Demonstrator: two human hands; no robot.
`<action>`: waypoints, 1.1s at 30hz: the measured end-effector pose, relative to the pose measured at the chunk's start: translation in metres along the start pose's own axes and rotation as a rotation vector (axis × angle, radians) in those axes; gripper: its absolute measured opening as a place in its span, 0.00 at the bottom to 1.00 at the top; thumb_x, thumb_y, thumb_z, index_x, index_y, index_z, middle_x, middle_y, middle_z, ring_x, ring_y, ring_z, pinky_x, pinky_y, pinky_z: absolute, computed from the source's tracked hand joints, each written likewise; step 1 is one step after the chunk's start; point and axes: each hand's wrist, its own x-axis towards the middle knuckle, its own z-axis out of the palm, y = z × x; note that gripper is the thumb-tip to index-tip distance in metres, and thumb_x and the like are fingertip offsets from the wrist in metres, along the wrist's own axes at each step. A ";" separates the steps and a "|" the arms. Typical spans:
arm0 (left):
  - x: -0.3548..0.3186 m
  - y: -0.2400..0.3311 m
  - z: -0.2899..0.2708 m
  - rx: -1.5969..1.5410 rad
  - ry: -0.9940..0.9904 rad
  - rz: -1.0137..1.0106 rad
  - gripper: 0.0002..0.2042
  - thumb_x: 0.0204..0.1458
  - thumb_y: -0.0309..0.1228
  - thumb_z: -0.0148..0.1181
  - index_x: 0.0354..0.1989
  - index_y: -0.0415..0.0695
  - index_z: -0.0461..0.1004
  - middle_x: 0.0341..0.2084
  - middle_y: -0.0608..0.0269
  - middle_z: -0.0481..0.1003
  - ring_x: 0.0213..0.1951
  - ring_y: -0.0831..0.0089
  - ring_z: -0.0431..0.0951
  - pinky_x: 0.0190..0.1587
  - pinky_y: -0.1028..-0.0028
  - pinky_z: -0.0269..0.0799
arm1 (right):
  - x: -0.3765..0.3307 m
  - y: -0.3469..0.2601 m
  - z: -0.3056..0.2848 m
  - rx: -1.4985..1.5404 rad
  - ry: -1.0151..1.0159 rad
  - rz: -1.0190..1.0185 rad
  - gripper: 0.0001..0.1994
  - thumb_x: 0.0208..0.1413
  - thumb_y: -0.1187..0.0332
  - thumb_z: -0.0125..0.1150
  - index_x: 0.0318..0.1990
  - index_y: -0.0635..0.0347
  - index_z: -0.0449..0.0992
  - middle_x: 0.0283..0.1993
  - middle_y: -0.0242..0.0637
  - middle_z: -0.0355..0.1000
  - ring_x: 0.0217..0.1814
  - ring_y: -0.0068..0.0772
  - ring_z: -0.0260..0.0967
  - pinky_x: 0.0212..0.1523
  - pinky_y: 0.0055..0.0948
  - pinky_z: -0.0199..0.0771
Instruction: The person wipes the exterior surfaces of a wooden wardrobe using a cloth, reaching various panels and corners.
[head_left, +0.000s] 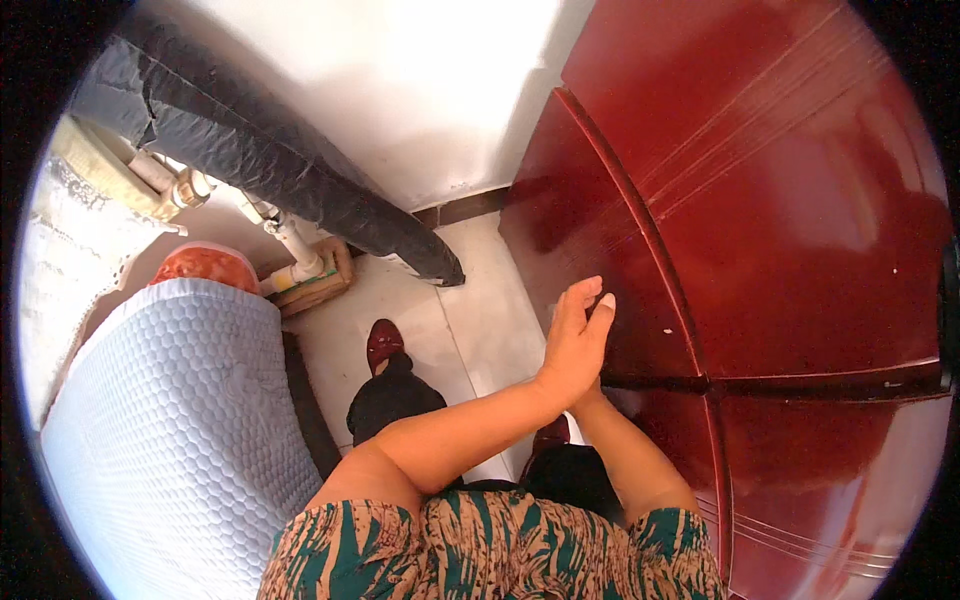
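Note:
My left hand (pixel 572 345) is raised in front of a tall unit with glossy dark red doors (pixel 800 250). Its fingers are stretched out, and nothing shows in them. Whether the fingertips touch the red surface, I cannot tell. From the lower right comes my right forearm (pixel 632 455). Its wrist passes behind the left one, so the right hand is hidden. A curved trim strip (pixel 640 225) runs along the red door beside the left hand. Below it, a dark gap (pixel 820 384) separates the upper and lower door parts.
A bed-like surface with a pale blue quilted cover (pixel 190 390) stands at left. A long roll wrapped in black (pixel 270 150) leans along the white wall (pixel 400 70). Pipes (pixel 290 245) and a red rounded object (pixel 207 267) are near it. Pale floor tiles (pixel 430 320) lie underfoot.

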 end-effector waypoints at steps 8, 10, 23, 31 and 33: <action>0.004 -0.006 0.000 0.011 -0.023 0.034 0.20 0.60 0.35 0.47 0.56 0.35 0.62 0.50 0.52 0.68 0.52 0.66 0.68 0.57 0.71 0.61 | -0.006 0.007 -0.014 0.199 -0.048 0.022 0.29 0.60 0.52 0.43 0.67 0.53 0.53 0.65 0.43 0.57 0.67 0.40 0.55 0.62 0.34 0.56; 0.001 0.001 -0.003 0.027 -0.030 0.055 0.19 0.60 0.34 0.47 0.56 0.35 0.62 0.50 0.52 0.67 0.52 0.66 0.68 0.57 0.70 0.61 | -0.007 -0.006 -0.036 0.392 0.049 -0.045 0.30 0.60 0.51 0.43 0.67 0.54 0.53 0.64 0.42 0.58 0.66 0.40 0.55 0.62 0.33 0.56; -0.037 0.040 -0.007 0.392 -0.341 0.697 0.19 0.53 0.28 0.54 0.54 0.39 0.65 0.49 0.51 0.69 0.52 0.54 0.69 0.62 0.47 0.43 | 0.008 0.009 -0.016 0.423 0.292 -0.054 0.33 0.56 0.57 0.51 0.66 0.62 0.53 0.63 0.50 0.58 0.66 0.46 0.55 0.63 0.34 0.55; -0.050 0.026 0.002 0.198 -0.647 0.544 0.19 0.54 0.24 0.50 0.55 0.37 0.63 0.47 0.49 0.68 0.40 0.60 0.74 0.47 0.65 0.70 | 0.019 0.025 0.036 -0.051 -0.045 0.020 0.36 0.50 0.65 0.60 0.65 0.68 0.51 0.63 0.57 0.57 0.66 0.52 0.55 0.64 0.36 0.55; -0.047 0.023 0.002 0.199 -0.614 0.564 0.18 0.55 0.24 0.49 0.55 0.38 0.63 0.47 0.49 0.68 0.40 0.60 0.74 0.47 0.65 0.70 | 0.026 0.001 0.004 0.048 -0.173 0.068 0.36 0.50 0.65 0.60 0.65 0.69 0.51 0.63 0.58 0.58 0.65 0.52 0.55 0.64 0.37 0.55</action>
